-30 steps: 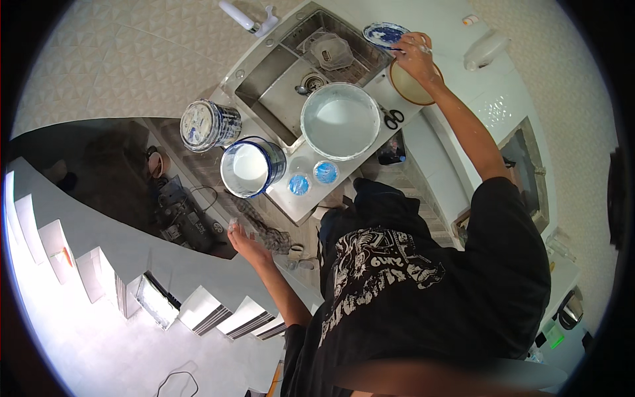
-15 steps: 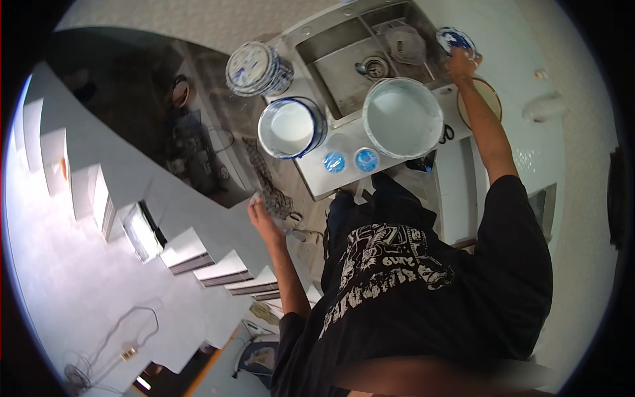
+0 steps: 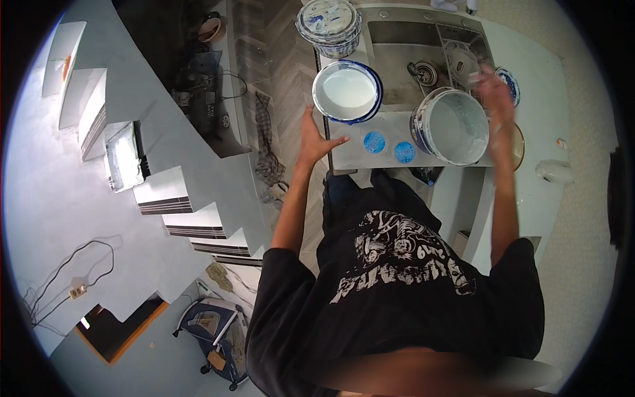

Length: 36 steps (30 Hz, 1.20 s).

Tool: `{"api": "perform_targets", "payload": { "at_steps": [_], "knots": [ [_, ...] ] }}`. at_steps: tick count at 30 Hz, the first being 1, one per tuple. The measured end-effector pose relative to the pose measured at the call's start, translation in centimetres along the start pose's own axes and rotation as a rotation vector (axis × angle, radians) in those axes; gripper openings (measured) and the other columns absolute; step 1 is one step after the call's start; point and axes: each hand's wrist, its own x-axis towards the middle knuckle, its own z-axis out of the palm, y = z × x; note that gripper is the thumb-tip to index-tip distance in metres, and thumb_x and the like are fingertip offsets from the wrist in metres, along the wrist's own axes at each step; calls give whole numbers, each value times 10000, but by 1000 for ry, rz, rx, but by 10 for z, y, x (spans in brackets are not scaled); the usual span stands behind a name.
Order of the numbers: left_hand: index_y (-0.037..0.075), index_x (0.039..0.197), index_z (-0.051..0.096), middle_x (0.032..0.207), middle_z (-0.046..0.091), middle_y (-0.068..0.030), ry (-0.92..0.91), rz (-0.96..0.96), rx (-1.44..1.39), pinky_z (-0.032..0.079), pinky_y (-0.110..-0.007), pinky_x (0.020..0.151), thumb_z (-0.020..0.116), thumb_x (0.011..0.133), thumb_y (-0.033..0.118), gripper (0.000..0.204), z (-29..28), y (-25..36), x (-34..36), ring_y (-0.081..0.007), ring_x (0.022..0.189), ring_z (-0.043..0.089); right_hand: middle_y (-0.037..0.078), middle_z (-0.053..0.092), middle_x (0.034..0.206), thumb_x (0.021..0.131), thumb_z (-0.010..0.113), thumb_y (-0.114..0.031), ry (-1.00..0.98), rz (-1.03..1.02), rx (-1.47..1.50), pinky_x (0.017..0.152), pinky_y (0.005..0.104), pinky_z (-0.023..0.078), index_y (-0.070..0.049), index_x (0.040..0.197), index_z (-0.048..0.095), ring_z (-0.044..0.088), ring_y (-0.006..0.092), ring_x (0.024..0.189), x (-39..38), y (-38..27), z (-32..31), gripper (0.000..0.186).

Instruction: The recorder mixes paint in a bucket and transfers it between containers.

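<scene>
My left hand [image 3: 317, 137] is open, thumb and fingers spread, next to the front left side of a blue-rimmed bucket [image 3: 378, 106] of white paint; whether it touches the bucket is unclear. Smeared by motion, my right hand [image 3: 495, 98] is raised between the sink's right side and a round, paint-smeared blue-and-white lid [image 3: 509, 86] on the counter; its fingers cannot be made out. Below it stands a second bucket [image 3: 421, 129], with a pale whitish inside. Two flat blue round discs [image 3: 374, 142] lie on the counter edge between the buckets.
A paint-spattered lidded bucket [image 3: 337, 46] stands at the counter's far left corner. The steel sink [image 3: 390, 86] holds a drain strainer and a rack. A tan-rimmed round item [image 3: 518, 147] and a white bottle [image 3: 554, 172] lie to the right. White steps [image 3: 165, 192] rise at left.
My right hand has left the lid and moved toward the second bucket. My left hand has gone forward to the paint bucket, its fingers spreading. The whole view has turned and shifted.
</scene>
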Motion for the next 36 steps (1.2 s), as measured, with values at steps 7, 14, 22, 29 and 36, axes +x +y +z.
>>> {"api": "perform_targets", "payload": {
  "at_steps": [7,14,22,29,36],
  "knots": [
    [-13,1441,303,1418,437,-214,-55,192,-465,350,-436,1111,969,389,426,1320,12,14,62,-365,1320,435,130,475,1402,938,534,-598,96,488,54,1106,404,310,-40,1454,394,459,251,1277,-30,103,160,773],
    [16,1426,355,1363,509,-154,-89,123,-701,380,-419,1088,973,373,314,1257,7,14,74,-325,1270,494,123,553,1343,943,474,-642,102,566,485,1089,364,342,7,1370,479,511,225,1226,-10,162,186,777],
    [12,1424,360,1367,498,-148,-93,203,-734,348,-418,1104,968,392,327,1239,16,2,79,-314,1270,486,133,623,1266,983,398,-604,107,507,681,1003,378,451,6,1280,574,605,249,1128,-3,165,200,700],
    [-8,1424,342,1383,478,-162,80,190,-786,345,-427,1104,981,401,426,1281,18,3,74,-319,1295,469,153,573,1343,997,385,-564,-94,485,637,1065,368,399,42,1360,505,558,259,1211,13,128,213,717],
    [-7,1424,367,1386,478,-178,125,237,-646,347,-452,1083,955,455,472,1231,-43,63,60,-334,1282,469,173,471,1447,942,410,-658,-185,430,589,1135,393,339,35,1454,372,479,281,1314,-4,31,186,862]
  ]
}}
